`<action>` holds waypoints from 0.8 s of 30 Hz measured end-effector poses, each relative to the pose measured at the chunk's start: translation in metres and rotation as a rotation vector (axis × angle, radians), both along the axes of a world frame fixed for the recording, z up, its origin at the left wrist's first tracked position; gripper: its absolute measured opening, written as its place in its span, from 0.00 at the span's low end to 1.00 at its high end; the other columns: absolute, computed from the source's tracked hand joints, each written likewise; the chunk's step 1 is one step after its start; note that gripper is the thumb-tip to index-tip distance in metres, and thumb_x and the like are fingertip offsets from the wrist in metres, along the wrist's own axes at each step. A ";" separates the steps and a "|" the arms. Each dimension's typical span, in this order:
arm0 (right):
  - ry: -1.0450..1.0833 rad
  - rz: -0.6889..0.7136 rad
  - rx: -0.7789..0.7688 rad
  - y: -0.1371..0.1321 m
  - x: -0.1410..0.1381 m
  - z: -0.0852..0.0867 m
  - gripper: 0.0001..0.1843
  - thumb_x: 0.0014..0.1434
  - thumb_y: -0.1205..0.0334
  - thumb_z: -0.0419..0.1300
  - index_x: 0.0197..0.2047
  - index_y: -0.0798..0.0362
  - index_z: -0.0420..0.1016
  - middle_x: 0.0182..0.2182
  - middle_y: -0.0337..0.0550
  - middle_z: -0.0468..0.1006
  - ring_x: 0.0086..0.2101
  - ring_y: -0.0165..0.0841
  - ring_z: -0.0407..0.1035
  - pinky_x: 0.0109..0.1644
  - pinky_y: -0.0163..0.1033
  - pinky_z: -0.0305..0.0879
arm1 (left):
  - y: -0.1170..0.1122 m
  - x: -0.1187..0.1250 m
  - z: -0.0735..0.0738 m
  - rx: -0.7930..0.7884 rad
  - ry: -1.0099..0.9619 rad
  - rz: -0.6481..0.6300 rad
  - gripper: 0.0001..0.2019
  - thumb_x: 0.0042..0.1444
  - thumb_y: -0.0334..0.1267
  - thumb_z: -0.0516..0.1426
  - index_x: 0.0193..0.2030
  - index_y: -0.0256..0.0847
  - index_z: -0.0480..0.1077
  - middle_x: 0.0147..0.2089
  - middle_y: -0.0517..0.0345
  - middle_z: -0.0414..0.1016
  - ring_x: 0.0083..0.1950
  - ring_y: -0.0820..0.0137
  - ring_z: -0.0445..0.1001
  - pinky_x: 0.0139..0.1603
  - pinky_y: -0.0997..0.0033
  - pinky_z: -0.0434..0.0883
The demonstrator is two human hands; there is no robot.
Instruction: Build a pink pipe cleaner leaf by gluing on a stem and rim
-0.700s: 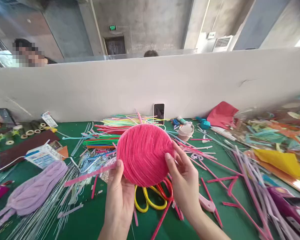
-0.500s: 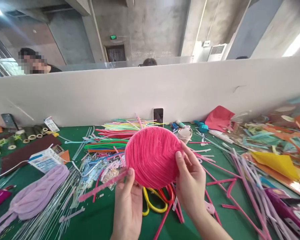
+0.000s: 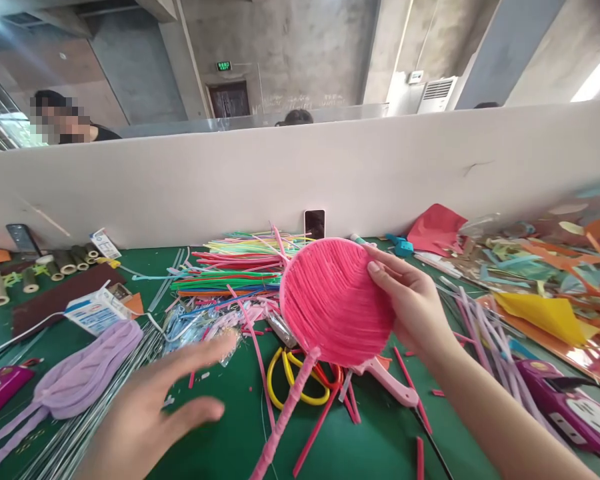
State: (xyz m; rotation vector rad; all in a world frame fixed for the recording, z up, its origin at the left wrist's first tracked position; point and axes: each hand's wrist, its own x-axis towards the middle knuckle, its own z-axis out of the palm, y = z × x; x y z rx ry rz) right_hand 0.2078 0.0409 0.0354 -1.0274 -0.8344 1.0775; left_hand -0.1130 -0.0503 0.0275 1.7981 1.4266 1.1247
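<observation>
My right hand [image 3: 413, 303] grips the right edge of a round pink disc [image 3: 333, 303] wound from fuzzy pipe cleaners, held up over the green table [image 3: 220, 440]. A loose pink tail [image 3: 285, 417] of the disc hangs down toward me. My left hand [image 3: 155, 407] is off the disc, low at the left, fingers spread and a little blurred, holding nothing. Under the disc lie yellow-handled scissors [image 3: 290, 383] and red-handled ones.
A pile of coloured pipe cleaners [image 3: 225, 270] and a phone [image 3: 315, 223] stand by the white partition. A lilac disc [image 3: 83, 370], wires, a packet [image 3: 95, 310] and rolls lie left. Pink sticks, coloured paper [image 3: 545, 313] and a power strip [image 3: 575, 410] lie right. Two people sit behind the partition.
My left hand let go of the disc and dropped to the lower left, fingers open. My right hand carried the disc right and tilted it, so its tail now hangs down.
</observation>
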 end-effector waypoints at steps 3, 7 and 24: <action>0.036 0.071 -0.028 0.001 -0.009 -0.004 0.26 0.47 0.51 0.73 0.51 0.44 0.81 0.41 0.44 0.85 0.40 0.42 0.78 0.42 0.44 0.75 | 0.037 0.024 -0.003 0.041 0.006 -0.087 0.28 0.47 0.51 0.69 0.57 0.53 0.74 0.59 0.54 0.76 0.64 0.52 0.69 0.66 0.56 0.64; 0.084 0.102 -0.041 0.002 -0.015 -0.014 0.27 0.48 0.52 0.73 0.52 0.45 0.81 0.41 0.43 0.85 0.39 0.40 0.79 0.41 0.42 0.74 | 0.063 0.053 -0.019 0.043 -0.275 -0.151 0.22 0.53 0.52 0.65 0.52 0.46 0.76 0.55 0.50 0.78 0.60 0.57 0.73 0.60 0.64 0.69; 0.002 0.094 -0.057 0.007 -0.015 -0.029 0.27 0.50 0.50 0.71 0.53 0.45 0.80 0.42 0.43 0.85 0.40 0.39 0.78 0.41 0.41 0.75 | 0.063 0.073 -0.028 -0.412 -0.581 -0.123 0.12 0.49 0.46 0.68 0.31 0.39 0.77 0.31 0.59 0.77 0.36 0.71 0.73 0.40 0.75 0.70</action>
